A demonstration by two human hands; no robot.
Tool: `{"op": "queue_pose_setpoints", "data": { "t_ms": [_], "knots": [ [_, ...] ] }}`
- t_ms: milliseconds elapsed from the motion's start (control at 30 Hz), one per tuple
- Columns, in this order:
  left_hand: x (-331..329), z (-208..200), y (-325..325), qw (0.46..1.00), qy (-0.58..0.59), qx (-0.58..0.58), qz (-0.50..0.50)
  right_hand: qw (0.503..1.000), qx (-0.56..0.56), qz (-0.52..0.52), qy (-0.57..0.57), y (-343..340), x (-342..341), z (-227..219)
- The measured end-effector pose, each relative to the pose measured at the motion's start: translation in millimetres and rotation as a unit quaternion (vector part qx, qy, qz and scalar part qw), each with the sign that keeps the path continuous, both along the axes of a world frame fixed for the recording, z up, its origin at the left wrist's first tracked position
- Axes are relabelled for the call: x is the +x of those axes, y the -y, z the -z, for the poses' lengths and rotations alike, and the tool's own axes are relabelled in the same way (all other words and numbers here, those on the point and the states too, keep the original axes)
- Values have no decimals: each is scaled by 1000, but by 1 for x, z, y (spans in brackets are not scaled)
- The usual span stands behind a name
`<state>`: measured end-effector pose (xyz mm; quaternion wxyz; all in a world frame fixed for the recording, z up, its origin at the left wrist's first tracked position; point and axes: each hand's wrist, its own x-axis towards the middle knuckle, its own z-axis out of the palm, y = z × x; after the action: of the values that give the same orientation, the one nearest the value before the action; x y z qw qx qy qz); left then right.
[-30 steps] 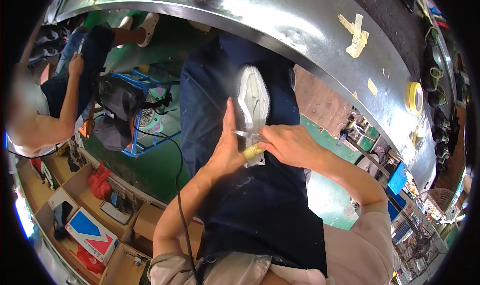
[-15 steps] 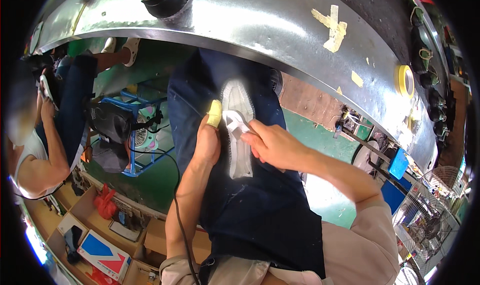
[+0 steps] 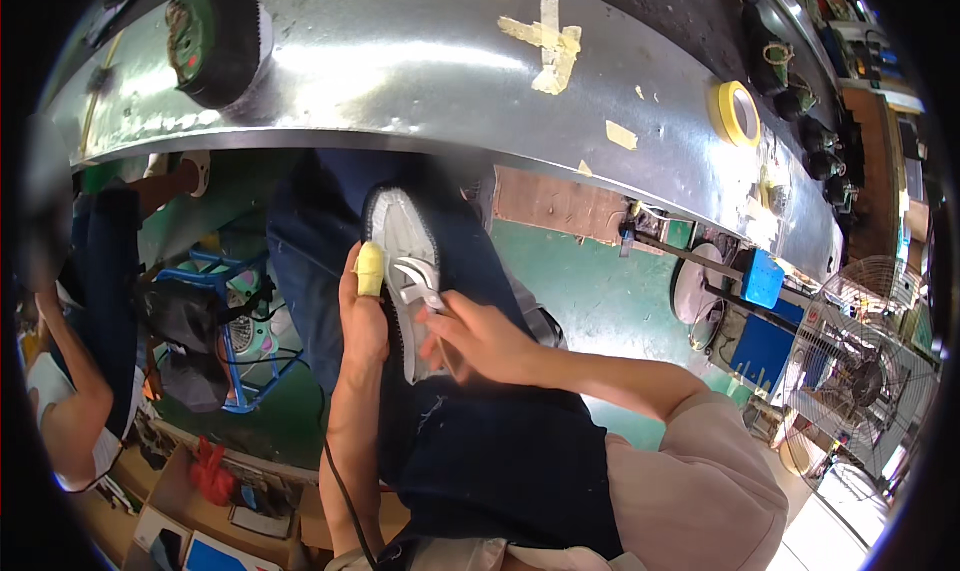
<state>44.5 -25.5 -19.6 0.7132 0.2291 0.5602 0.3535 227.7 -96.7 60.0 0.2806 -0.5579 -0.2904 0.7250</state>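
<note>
Across my lap lies a shoe [image 3: 398,216] with its pale underside up and a dark edge around it. My left hand [image 3: 363,321] grips its left side, the thumb in a yellow wrap [image 3: 369,269] resting along the rim. A pair of silver pincers [image 3: 416,276] is in my right hand [image 3: 490,343], fingers closed around the handles. The curved jaws stand apart over the middle of the shoe's underside; whether they touch it I cannot tell. The left fingers under the shoe are hidden.
A metal-topped bench [image 3: 400,91] runs across in front, carrying a dark shoe [image 3: 210,46] and a yellow tape roll [image 3: 738,113]. At right stands a wire-caged fan [image 3: 855,371]. Another person [image 3: 80,371] sits at left near a blue stool frame [image 3: 240,371]. A black cord [image 3: 335,471] crosses my left arm.
The view has shifted, so the bench sits lower and further left. In my right hand the pincers have turned, and their jaws now show parted above the shoe. My left hand keeps its hold.
</note>
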Motion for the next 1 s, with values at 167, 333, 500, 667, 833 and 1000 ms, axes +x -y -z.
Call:
{"op": "queue_pose_setpoints", "data": {
  "t_ms": [167, 333, 500, 667, 833, 1000],
  "knots": [
    [15, -4, 0, 978, -115, 148, 95, 963, 180, -68, 188, -22, 32, -32],
    [3, -21, -1, 948, -99, 236, 189, 799, 443, -187, 362, -71, 38, -14],
    [-8, -6, 11, 930, -199, 239, 197, 858, 310, -195, 360, -60, 31, -4],
    [-31, 30, 18, 996, 19, 86, -9, 972, 123, -54, 194, -19, 37, 19],
    [-35, -22, 2, 943, 328, 3, -59, 993, 23, 14, 114, -6, 48, 10],
    [-8, -5, 20, 991, 97, 31, -86, 986, 91, -45, 133, -9, 46, -10]
  ]
}}
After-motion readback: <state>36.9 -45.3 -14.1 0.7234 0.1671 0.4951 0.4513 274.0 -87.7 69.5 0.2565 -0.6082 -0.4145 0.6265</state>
